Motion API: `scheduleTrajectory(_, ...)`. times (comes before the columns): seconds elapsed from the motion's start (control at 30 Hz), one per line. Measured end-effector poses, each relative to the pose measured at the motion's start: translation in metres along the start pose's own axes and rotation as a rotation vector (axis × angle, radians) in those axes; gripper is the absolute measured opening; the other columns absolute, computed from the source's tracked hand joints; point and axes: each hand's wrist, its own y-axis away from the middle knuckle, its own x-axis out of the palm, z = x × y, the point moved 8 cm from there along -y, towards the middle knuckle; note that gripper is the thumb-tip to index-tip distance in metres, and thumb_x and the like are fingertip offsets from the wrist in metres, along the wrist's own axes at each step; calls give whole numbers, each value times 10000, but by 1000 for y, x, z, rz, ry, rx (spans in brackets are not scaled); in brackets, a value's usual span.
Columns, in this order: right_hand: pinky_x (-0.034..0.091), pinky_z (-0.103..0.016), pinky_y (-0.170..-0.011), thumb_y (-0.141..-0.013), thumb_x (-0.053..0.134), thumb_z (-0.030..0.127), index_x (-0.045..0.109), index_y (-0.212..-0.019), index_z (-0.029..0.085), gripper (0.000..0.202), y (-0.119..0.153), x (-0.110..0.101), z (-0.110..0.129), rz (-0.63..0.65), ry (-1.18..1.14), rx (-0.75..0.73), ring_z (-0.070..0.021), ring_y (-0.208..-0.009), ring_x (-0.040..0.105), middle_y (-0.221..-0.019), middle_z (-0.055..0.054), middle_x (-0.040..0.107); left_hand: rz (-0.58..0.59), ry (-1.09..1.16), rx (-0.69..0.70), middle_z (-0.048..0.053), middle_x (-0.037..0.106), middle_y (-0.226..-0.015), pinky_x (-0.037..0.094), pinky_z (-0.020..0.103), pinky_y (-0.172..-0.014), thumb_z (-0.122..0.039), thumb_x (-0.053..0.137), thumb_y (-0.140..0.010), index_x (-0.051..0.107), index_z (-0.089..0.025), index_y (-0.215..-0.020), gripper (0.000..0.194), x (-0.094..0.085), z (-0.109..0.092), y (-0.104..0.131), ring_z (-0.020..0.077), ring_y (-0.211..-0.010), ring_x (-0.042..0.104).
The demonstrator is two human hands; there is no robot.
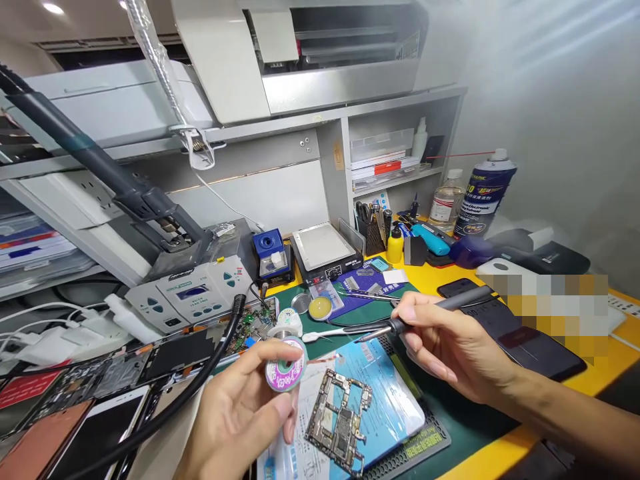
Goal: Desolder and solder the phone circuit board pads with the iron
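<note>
My left hand (245, 400) pinches a small spool of desoldering braid (285, 373) with a pink and white label. A short copper-coloured strip sticks out from the spool toward the right. In my right hand (445, 340) is a soldering iron (400, 327), held like a pen, its tip pointing left, apart from the braid. Below and between the hands lies a phone circuit board (340, 423) with cut-out openings. It rests on a blue and white packet (395, 400), which lies over a dark perforated plate (435, 437).
A tin of yellowish paste (320, 308) and a white-tipped brush (325, 333) lie behind the packet. A hot-air station (200, 293) stands left, its black hose (200, 380) crossing the near left. Phones (525, 333) lie right; a spray can (485, 193) stands at the back.
</note>
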Motion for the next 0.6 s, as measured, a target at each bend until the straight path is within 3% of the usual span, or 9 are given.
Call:
scheduleTrajectory(0.07,284,-116,-306,-745,909,377,656,-719,166,330,1,1,0,1,-1,9,-29,-297,416,-526,27,654,0,91,-113,-41,621,-651,468,182,-518,-544,828,-901,730,-232,-1025,350,4,3,-1,83,-531,567)
scheduleTrajectory(0.17,284,-117,-301,-732,927,374,667,-716,167,332,2,1,0,2,-7,26,-29,-293,412,-522,30,643,9,186,-239,-71,543,-610,338,146,-454,-491,849,-905,632,-199,-864,366,9,5,-4,33,-458,449)
scheduleTrajectory(0.23,293,-114,-299,-719,944,373,677,-710,166,338,1,2,-1,4,-13,36,-26,-290,413,-526,29,644,24,241,-286,-57,573,-661,295,141,-432,-446,887,-876,617,-191,-835,374,11,5,-5,21,-461,405)
scheduleTrajectory(0.37,301,-104,-296,-718,967,377,695,-690,160,350,2,3,-3,16,-21,54,-20,-295,419,-531,22,640,43,315,-324,-7,651,-868,287,128,-421,-422,931,-824,628,-167,-827,396,12,2,-5,12,-527,399)
scheduleTrajectory(0.6,286,-104,-296,-711,976,403,714,-694,162,357,2,0,-3,5,-38,59,-21,-303,417,-541,12,643,89,277,-332,-24,615,-856,249,139,-431,-489,927,-796,574,-179,-817,470,13,-2,-6,13,-535,356)
